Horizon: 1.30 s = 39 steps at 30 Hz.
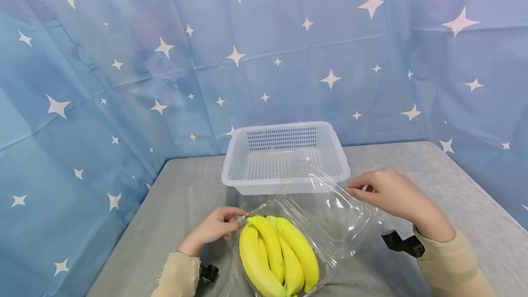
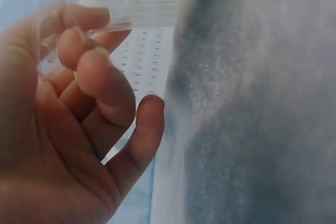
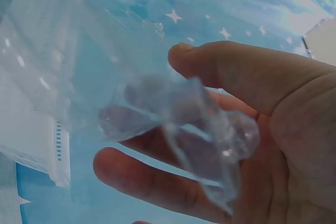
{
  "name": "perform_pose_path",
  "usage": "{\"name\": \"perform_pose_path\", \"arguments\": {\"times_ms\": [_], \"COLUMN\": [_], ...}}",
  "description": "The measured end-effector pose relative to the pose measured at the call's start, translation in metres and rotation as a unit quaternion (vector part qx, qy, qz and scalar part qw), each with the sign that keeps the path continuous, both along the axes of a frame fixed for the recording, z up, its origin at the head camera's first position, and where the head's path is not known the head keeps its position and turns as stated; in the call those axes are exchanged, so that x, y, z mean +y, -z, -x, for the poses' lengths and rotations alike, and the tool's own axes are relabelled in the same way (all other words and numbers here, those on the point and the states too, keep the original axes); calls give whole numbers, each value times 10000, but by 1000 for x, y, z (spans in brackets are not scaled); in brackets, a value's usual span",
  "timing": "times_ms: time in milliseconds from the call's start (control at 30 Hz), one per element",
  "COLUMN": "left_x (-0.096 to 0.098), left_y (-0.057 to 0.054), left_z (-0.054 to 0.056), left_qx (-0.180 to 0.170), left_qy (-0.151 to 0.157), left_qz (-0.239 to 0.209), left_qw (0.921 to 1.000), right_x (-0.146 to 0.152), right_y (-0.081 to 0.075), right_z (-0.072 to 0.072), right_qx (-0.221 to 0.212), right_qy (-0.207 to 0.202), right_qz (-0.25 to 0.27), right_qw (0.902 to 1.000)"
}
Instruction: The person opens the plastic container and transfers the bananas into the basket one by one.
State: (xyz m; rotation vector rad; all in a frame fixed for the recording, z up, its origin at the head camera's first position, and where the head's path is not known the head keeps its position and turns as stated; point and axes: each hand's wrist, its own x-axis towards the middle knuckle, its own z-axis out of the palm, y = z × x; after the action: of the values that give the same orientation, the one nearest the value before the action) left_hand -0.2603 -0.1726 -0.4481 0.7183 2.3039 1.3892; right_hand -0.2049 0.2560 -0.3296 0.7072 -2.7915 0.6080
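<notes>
Several yellow bananas point(image 1: 262, 253) lie in the base of a clear plastic hinged box point(image 1: 319, 277), low in the head view. Its clear lid point(image 1: 330, 212) is swung up to the right and overlaps the basket behind. My left hand point(image 1: 216, 224) pinches the box's upper left edge. The left wrist view shows curled fingers point(image 2: 107, 82) around the clear plastic. At the lid's right edge is my right hand point(image 1: 385, 191). In the right wrist view the lid's bent corner point(image 3: 202, 135) lies across fairly straight fingers, with the thumb point(image 3: 210, 61) apart from it.
A white perforated plastic basket point(image 1: 288, 187) stands behind the box, toward the back of the grey-covered table point(image 1: 165, 223). A blue curtain with white stars point(image 1: 268, 58) hangs right behind the table. Black wrist mounts point(image 1: 404, 243) project from both sleeves.
</notes>
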Motion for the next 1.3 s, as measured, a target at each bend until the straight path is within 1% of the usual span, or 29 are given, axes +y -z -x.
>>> {"name": "perform_pose_path", "arguments": {"times_ms": [200, 367, 733, 867, 967, 1167, 1300], "left_x": [-2, -3, -5, -5, -5, -4, -5], "left_y": [6, 10, 12, 13, 13, 11, 11], "left_z": [3, 6, 8, 9, 9, 8, 7], "left_qx": [288, 482, 538, 568, 574, 647, 669], "left_qy": [-163, -433, -1086, -1282, -1374, -1449, -1371], "left_qz": [-20, 16, 7, 25, 34, 82, 171], "left_qw": [9995, 9979, 9926, 9901, 9888, 9873, 9882], "right_x": [0, 0, -2, -4, -4, -5, -5], "right_y": [2, 2, 2, 1, 1, 2, 1], "right_z": [1, 1, 2, 1, 1, 0, -1], "right_qx": [-103, -181, -439, -666, -789, -680, -700], "right_qy": [-16, -60, -226, -347, -460, -527, -560], "right_qz": [-94, -149, -297, -230, -174, -234, -213], "right_qw": [9999, 9997, 9983, 9969, 9957, 9960, 9957]}}
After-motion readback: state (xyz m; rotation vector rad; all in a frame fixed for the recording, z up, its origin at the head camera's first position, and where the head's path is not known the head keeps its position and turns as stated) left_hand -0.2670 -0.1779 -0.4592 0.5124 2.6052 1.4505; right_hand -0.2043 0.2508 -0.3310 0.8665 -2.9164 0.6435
